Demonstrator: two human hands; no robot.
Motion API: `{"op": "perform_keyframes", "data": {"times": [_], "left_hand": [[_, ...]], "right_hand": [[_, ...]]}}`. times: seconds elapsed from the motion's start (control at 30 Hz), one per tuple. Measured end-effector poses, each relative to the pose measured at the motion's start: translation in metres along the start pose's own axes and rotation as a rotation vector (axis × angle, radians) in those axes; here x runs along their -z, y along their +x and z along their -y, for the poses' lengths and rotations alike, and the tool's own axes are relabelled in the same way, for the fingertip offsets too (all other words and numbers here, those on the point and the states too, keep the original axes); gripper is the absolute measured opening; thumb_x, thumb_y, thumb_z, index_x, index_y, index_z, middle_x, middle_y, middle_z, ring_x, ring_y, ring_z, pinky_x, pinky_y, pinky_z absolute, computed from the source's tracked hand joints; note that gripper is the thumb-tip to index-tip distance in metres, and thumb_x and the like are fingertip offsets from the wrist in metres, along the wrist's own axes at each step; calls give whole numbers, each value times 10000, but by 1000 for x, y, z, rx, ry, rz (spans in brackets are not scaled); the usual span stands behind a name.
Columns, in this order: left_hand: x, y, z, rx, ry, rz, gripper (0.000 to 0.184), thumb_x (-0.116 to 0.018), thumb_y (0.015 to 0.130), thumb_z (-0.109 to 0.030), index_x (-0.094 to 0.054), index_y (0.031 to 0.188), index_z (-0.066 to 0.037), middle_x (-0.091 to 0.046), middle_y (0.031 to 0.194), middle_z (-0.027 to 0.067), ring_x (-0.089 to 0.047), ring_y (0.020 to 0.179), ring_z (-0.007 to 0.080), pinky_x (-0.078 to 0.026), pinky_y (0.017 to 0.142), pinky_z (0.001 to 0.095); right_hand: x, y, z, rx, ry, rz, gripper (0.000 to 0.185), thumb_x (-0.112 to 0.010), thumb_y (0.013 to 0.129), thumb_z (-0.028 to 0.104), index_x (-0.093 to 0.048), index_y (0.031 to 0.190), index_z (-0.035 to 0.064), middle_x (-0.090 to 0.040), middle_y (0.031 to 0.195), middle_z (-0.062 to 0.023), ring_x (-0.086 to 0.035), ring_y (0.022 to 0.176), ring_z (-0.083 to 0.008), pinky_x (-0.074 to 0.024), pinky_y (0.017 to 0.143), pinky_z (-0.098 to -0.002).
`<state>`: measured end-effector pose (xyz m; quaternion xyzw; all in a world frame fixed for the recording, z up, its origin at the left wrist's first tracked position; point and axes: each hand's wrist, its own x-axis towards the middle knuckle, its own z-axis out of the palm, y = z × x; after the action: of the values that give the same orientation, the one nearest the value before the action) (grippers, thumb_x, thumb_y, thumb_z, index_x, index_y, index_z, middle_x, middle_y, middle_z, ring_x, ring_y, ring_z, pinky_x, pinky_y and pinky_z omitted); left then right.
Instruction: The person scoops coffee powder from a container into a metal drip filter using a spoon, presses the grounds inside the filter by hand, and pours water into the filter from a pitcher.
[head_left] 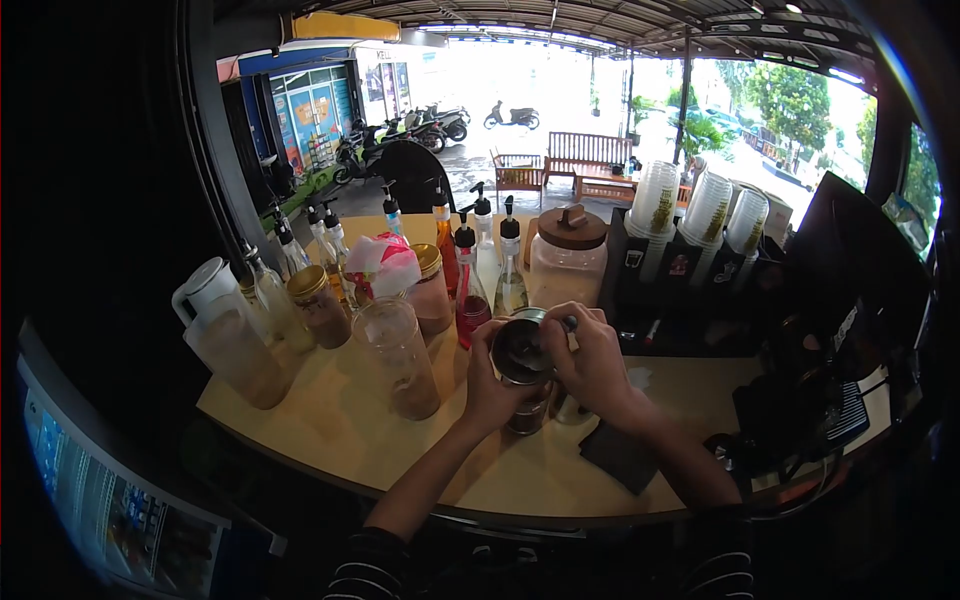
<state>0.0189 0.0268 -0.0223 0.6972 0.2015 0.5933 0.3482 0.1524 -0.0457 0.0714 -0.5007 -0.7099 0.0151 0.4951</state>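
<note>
My left hand [492, 385] is wrapped around the left side of a round metal-rimmed container [522, 348], tilted so that its dark inside faces me. At the container's right rim, my right hand [590, 360] is closed with bent fingers around a small dark knob or handle end [570, 323]; the rest of that piece is hidden. Directly below is a small glass jar [526, 415] with brown contents, partly covered by my left hand; whether it joins the container I cannot tell. A dark folded cloth [618, 456] lies by my right wrist.
Left on the counter [320, 420] are a lidded pitcher [235, 340], a tall clear tub [400, 360] and gold-lidded jars [318, 305]. Behind my hands stand several pump bottles [470, 285] and a wooden-lidded jar [570, 260]. Stacked plastic cups [655, 200] and a dark monitor [835, 270] are right.
</note>
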Motion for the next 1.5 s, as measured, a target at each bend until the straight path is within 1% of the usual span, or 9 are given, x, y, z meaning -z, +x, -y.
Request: {"op": "perform_keyframes", "data": {"times": [0.43,0.63,0.7,1.03,1.13,1.23,1.33,1.47,1.5], "left_hand": [[0,-3,-2,-43,-10,-23,916,-916,543,-215,-350,1247,-66,-471,1238,120,-489,1185,250,-390,1027,358],[2,-2,1,-52,-50,-25,927,-916,547,-218,-342,1257,-59,-466,1254,126,-479,1199,256,-382,1036,361],[1,-4,1,-64,-20,-24,927,-915,547,-215,-340,1258,-59,-465,1258,129,-479,1200,259,-382,1037,365],[10,5,6,-98,90,24,897,-886,545,-176,-372,1275,-82,-467,1274,126,-453,1221,291,-366,1039,387],[21,11,6,-79,136,142,917,-880,554,-201,-366,1306,-103,-465,1294,110,-437,1233,310,-307,1070,418],[29,18,-4,-148,302,244,908,-863,585,-246,-360,1331,-127,-461,1321,101,-429,1249,304,-212,1112,460],[36,26,-10,-159,342,333,894,-841,619,-282,-348,1351,-136,-464,1336,84,-418,1274,278,-126,1133,488],[41,32,-11,-168,344,401,886,-826,636,-298,-342,1361,-136,-471,1334,75,-423,1285,241,-116,1137,490],[42,34,-12,-187,368,441,893,-826,632,-292,-339,1364,-136,-472,1335,72,-429,1283,243,-116,1135,493]], "right_hand": [[-10,-16,8,143,-29,-59,47,-576,867,28,-582,914,24,-620,805,-120,-613,789,-274,-465,742,-355],[-10,-19,10,123,10,-42,49,-575,872,26,-572,921,20,-618,816,-132,-626,809,-279,-492,698,-356],[-10,-19,12,11,124,-58,93,-576,874,58,-555,946,3,-603,843,-174,-596,835,-351,-470,764,-416],[-7,-16,12,16,143,42,91,-576,878,55,-561,943,-8,-597,834,-176,-597,844,-353,-469,759,-417],[7,-8,6,-40,112,103,95,-571,888,64,-574,941,-15,-598,823,-171,-618,804,-332,-478,729,-399],[16,2,2,12,160,146,133,-519,944,77,-597,965,-28,-650,809,-137,-668,717,-184,-504,637,-293],[17,5,-10,69,143,195,136,-517,944,78,-605,954,-25,-649,764,-112,-657,705,-152,-502,636,-286],[31,17,-13,98,135,184,141,-515,942,78,-614,934,-23,-649,758,-97,-645,691,-130,-499,632,-279],[35,20,-9,63,165,296,143,-517,940,78,-615,931,-27,-648,747,-93,-643,688,-123,-500,632,-277]]}}
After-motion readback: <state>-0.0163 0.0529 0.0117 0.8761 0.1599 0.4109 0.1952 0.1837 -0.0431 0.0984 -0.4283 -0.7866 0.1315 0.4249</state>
